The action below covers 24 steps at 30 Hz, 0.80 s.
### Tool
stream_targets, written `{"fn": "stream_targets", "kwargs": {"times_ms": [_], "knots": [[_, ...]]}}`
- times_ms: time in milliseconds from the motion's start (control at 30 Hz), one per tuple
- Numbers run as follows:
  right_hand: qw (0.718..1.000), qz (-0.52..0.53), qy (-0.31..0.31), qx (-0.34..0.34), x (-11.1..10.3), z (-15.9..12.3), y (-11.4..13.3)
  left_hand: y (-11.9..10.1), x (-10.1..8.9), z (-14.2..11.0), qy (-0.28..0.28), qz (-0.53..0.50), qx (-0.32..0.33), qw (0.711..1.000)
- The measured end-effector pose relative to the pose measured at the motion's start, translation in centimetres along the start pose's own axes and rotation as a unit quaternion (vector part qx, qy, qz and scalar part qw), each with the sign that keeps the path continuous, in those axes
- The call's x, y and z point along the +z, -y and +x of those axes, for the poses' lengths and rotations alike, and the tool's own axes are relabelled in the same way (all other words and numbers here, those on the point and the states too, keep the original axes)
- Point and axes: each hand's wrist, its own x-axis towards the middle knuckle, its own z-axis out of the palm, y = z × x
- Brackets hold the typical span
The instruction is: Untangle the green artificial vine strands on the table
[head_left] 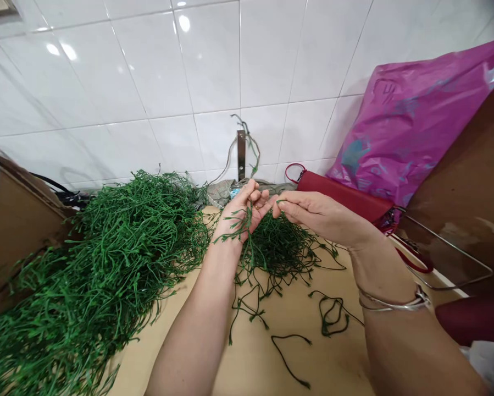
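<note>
At the centre of the frame, a sprig of green cords lies across the palm and wrist of the left hand, which is turned upward. That grip is partly open, its fingers loosely curled; whether they clasp the sprig, I cannot tell. Just beside it, the right hand has its grip pinched closed, with a small green end showing at the fingertips. A bracelet circles the right wrist.

Below the 2 hands, a darker green pile sits on the pale worktop, with 1 bent cord lying apart at lower centre and a looped cord nearer the right arm. A much larger green heap fills the left side, near a cardboard box.

Behind, a brown upright strip stands before the white tiled wall. At upper right, a pink plastic bag rests near a red bag.
</note>
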Motion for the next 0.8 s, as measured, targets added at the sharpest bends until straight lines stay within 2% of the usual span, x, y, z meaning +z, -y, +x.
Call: {"fn": "stream_targets", "kwargs": {"times_ms": [100, 233, 300, 433, 533, 633, 800], "knots": [[0.993, -0.098, -0.058, 0.034, -0.2, -0.1, 0.2, -0.8, 0.3, -0.2, -0.021, 0.018, 0.05, 0.998], [0.982, -0.089, -0.157, 0.047, 1.0, 0.0, 0.9, -1.4, 0.6, -0.4, -0.02, 0.082, 0.136, 0.987], [0.984, -0.043, -0.161, 0.059, 2.2, 0.4, 1.6, -1.3, 0.9, -0.7, -0.007, 0.11, 0.168, 0.98], [0.986, 0.084, -0.115, 0.086, 4.5, 1.5, 2.1, -1.1, 1.6, -1.3, 0.034, 0.153, 0.201, 0.967], [0.98, 0.12, -0.128, 0.098, 4.7, 1.8, 1.7, -1.4, 1.6, -1.6, 0.032, 0.203, 0.192, 0.96], [0.975, 0.14, -0.141, 0.094, 3.7, 1.7, 1.4, -2.0, 1.0, -1.6, 0.022, 0.236, 0.141, 0.961], [0.959, 0.222, -0.143, 0.104, 2.3, 1.4, 0.7, -2.4, -0.2, -1.3, 0.102, 0.312, 0.044, 0.944]]}}
